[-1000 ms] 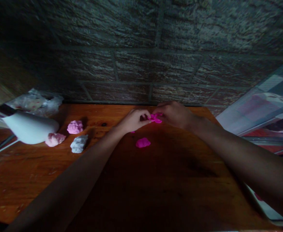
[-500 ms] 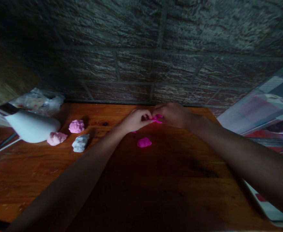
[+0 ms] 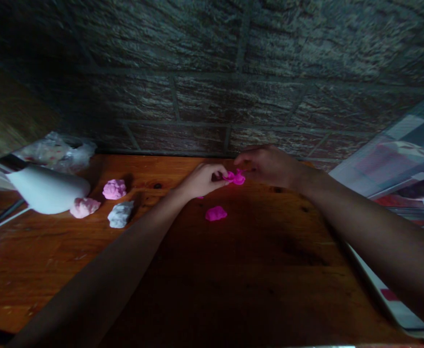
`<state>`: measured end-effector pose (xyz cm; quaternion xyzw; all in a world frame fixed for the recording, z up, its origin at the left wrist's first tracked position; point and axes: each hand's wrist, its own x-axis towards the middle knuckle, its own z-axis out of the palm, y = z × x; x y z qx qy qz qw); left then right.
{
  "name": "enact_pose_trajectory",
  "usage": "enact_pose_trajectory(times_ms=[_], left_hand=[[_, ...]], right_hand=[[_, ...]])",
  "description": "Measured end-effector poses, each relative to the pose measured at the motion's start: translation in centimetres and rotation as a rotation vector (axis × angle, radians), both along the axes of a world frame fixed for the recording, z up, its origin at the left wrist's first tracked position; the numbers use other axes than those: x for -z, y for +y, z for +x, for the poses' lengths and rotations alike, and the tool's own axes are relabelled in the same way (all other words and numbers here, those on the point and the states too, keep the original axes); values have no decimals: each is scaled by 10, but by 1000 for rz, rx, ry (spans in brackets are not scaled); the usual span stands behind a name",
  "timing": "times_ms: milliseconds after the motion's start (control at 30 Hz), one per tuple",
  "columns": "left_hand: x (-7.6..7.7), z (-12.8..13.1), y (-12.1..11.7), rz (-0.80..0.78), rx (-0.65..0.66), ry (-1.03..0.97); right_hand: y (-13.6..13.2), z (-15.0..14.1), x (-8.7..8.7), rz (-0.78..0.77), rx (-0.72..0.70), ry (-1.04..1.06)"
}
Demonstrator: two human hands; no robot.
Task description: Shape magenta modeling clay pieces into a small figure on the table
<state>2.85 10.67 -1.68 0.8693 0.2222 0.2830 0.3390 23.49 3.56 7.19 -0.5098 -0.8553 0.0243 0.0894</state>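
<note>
My left hand [image 3: 207, 180] pinches a bright pink piece of modelling clay [image 3: 238, 178] between thumb and fingertips, above the wooden table. The piece has several thin, rounded lobes like petals. Just right of it, my right hand [image 3: 266, 166] is apart from the clay, its fingers parted and slightly curled. A flattened lump of the same bright pink clay [image 3: 216, 213] lies on the table below the hands. A small bright pink bit shows under my left wrist, mostly hidden.
On the left lie a light pink lump [image 3: 114, 189], a paler pink lump [image 3: 84, 207] and a white lump [image 3: 121, 214]. A white lamp-like object [image 3: 48, 188] and a clear plastic bag [image 3: 61, 152] stand behind them. A stone-textured wall [image 3: 204, 96] borders the table [image 3: 233, 280].
My right hand has come off the pink clay and moved a little to the right, its fingers opening. The left hand keeps its pinch in the same place.
</note>
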Motion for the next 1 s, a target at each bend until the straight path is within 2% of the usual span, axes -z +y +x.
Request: enact_pose_trajectory(times_ms=[133, 400, 733, 1000], left_hand=[[-1, -1, 0, 0, -25, 19], [0, -4, 4, -75, -8, -47], [7, -2, 6, -112, -5, -135], [5, -1, 4, -67, 8, -99]], right_hand=[[0, 3, -3, 5, 71, -4], [12, -14, 9, -39, -54, -48], [22, -15, 18, -30, -157, -114], [21, -15, 14, -26, -180, -146]])
